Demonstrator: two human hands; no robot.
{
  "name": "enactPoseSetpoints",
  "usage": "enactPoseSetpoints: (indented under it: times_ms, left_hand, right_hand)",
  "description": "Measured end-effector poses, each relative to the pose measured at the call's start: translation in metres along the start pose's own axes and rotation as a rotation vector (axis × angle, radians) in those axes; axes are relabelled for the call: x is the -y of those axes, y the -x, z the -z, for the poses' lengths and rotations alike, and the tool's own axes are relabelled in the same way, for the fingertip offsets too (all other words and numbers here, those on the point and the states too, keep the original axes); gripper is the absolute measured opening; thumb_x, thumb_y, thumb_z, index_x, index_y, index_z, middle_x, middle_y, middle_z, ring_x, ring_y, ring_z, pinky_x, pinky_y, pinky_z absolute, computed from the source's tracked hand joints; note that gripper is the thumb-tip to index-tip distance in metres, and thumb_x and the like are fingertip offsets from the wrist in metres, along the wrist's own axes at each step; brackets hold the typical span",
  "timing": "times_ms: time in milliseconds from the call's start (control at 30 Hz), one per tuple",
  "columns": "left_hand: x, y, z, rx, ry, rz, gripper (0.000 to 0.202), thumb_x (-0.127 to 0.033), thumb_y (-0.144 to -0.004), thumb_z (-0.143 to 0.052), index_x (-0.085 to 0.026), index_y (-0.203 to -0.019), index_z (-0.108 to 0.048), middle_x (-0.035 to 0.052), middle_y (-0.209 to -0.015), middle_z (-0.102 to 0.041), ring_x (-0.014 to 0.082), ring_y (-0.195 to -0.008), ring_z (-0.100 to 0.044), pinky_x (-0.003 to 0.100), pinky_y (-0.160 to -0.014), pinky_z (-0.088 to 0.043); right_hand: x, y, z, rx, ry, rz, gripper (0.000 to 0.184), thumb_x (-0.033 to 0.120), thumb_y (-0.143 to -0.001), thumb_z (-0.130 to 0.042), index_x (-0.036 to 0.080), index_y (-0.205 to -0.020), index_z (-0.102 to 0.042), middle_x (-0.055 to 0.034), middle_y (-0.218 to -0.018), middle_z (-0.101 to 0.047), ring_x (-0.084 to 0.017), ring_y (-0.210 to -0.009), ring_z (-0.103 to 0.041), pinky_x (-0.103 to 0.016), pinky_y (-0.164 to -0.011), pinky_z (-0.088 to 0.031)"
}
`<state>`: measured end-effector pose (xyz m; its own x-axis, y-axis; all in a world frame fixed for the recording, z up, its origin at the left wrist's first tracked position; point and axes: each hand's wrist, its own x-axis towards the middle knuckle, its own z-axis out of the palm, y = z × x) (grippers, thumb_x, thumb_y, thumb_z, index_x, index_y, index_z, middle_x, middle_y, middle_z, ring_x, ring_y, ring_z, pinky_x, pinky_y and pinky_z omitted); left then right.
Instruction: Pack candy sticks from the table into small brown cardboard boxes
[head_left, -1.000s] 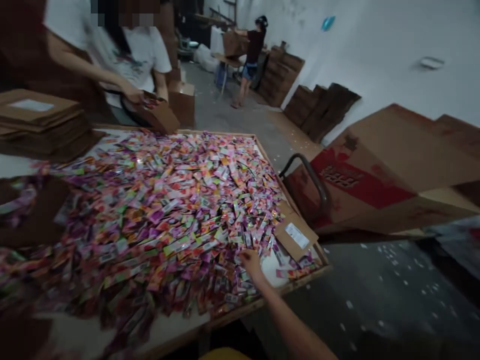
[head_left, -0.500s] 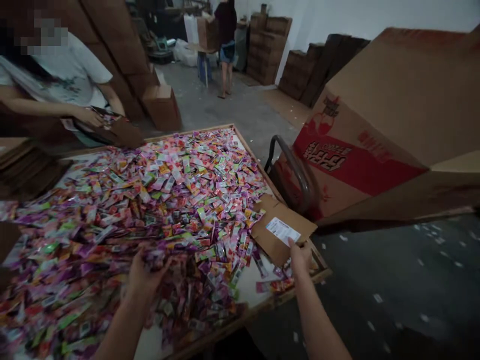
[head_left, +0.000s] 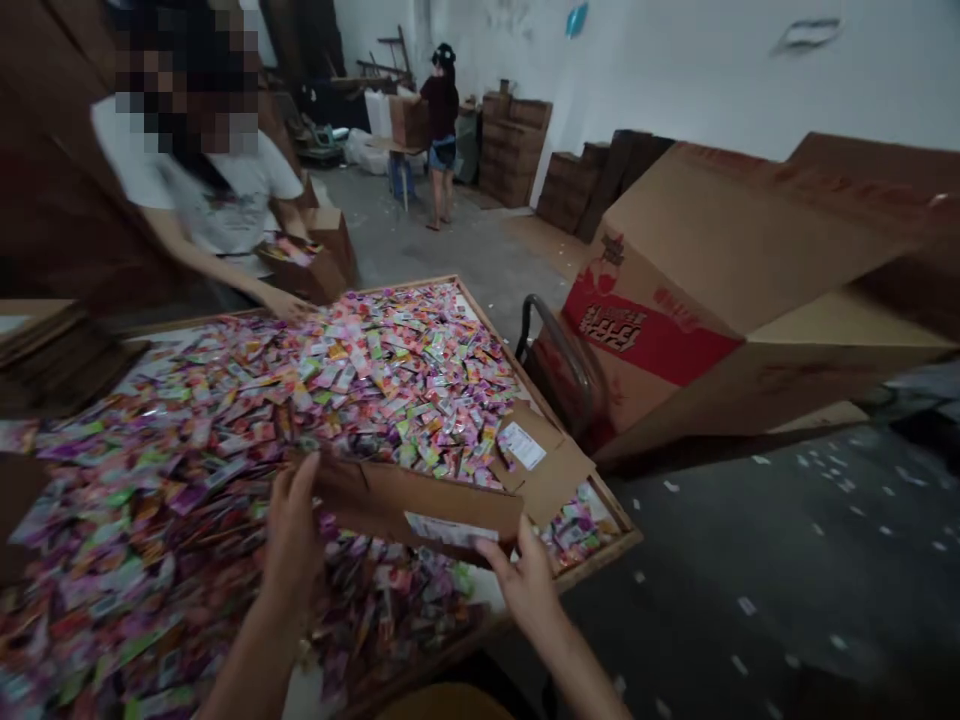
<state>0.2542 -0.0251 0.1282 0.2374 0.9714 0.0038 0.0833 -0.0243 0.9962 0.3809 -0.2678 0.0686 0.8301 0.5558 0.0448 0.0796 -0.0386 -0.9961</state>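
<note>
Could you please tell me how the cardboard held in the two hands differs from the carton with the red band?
Size: the held cardboard looks much smaller than the carton. Marking: the held cardboard bears a white label; the carton shows a red band. Place: the held cardboard is between the left hand and right hand, above the table; the carton is beside the table. Shared: both are brown cardboard.

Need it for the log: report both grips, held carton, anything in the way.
Left grip and right grip at opposite ends of the carton. Held over loose packets. Second carton close beyond right grip, possibly in the way.
</note>
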Motion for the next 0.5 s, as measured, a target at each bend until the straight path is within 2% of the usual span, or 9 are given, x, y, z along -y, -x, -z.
enactPoseSetpoints:
  times_ms: [67, 133, 233, 300, 367, 433, 500]
  left_hand:
    - [0.013, 0.013, 0.038, -0.09, -0.076, -0.005, 0.048, -0.057, -0.075, -0.066, -0.022, -0.108, -0.063, 0.0064, -0.115, -0.061, 0.027, -0.113, -0.057, 0.039, -0.096, -0.049]
    - [0.026, 0.029, 0.077, -0.2, -0.141, -0.004, 0.046, -0.051, -0.071, -0.073, -0.019, -0.104, -0.065, 0.0085, -0.118, -0.059, 0.0287, -0.115, -0.056, 0.041, -0.102, -0.045]
    - [0.035, 0.051, 0.134, -0.312, -0.179, -0.081, 0.062, -0.046, -0.076, -0.072, -0.02, -0.129, -0.055, 0.0113, -0.136, -0.051, 0.0275, -0.128, -0.048, 0.038, -0.111, -0.037]
    - [0.034, 0.063, 0.172, -0.282, -0.232, -0.183, 0.076, -0.043, -0.081, -0.069, -0.025, -0.147, -0.037, 0.0094, -0.15, -0.04, 0.0243, -0.14, -0.037, 0.035, -0.117, -0.028]
    - [0.035, 0.073, 0.21, -0.21, -0.299, -0.262, 0.083, -0.039, -0.083, -0.067, -0.03, -0.153, -0.024, 0.0059, -0.159, -0.028, 0.0227, -0.147, -0.025, 0.034, -0.121, -0.021]
    - [0.042, 0.08, 0.243, -0.128, -0.333, -0.309, 0.088, -0.034, -0.084, -0.066, -0.031, -0.156, -0.016, 0.0039, -0.163, -0.017, 0.0228, -0.15, -0.016, 0.035, -0.123, -0.014]
    - [0.056, 0.083, 0.268, -0.062, -0.305, -0.299, 0.09, -0.031, -0.082, -0.065, -0.03, -0.156, -0.014, 0.0048, -0.164, -0.016, 0.0234, -0.151, -0.012, 0.037, -0.123, -0.009]
  right_hand:
    - [0.004, 0.011, -0.03, 0.041, -0.102, 0.02, 0.044, 0.04, -0.08, -0.067, 0.023, -0.12, -0.06, -0.0071, -0.117, -0.067, -0.023, -0.112, -0.06, -0.033, -0.098, -0.046]
    - [0.008, 0.019, -0.061, 0.079, -0.172, 0.005, 0.036, 0.045, -0.082, -0.063, 0.023, -0.111, -0.065, -0.006, -0.112, -0.069, -0.023, -0.108, -0.061, -0.033, -0.096, -0.046]
    - [0.006, 0.026, -0.115, 0.111, -0.234, -0.098, 0.036, 0.053, -0.084, -0.06, 0.02, -0.092, -0.072, -0.0064, -0.1, -0.072, -0.024, -0.101, -0.063, -0.035, -0.095, -0.045]
    - [0.001, 0.032, -0.15, 0.126, -0.303, -0.189, 0.039, 0.056, -0.08, -0.064, 0.019, -0.091, -0.074, -0.0074, -0.1, -0.074, -0.025, -0.104, -0.063, -0.037, -0.098, -0.044]
    - [-0.005, 0.038, -0.179, 0.152, -0.356, -0.288, 0.044, 0.056, -0.072, -0.072, 0.019, -0.095, -0.075, -0.0083, -0.102, -0.075, -0.027, -0.109, -0.063, -0.038, -0.097, -0.045]
    - [-0.012, 0.043, -0.198, 0.192, -0.363, -0.374, 0.049, 0.057, -0.066, -0.075, 0.018, -0.096, -0.077, -0.0093, -0.104, -0.075, -0.029, -0.111, -0.063, -0.037, -0.094, -0.047]
    - [-0.017, 0.049, -0.209, 0.21, -0.345, -0.421, 0.053, 0.062, -0.061, -0.076, 0.017, -0.089, -0.078, -0.0103, -0.1, -0.075, -0.03, -0.108, -0.064, -0.037, -0.093, -0.048]
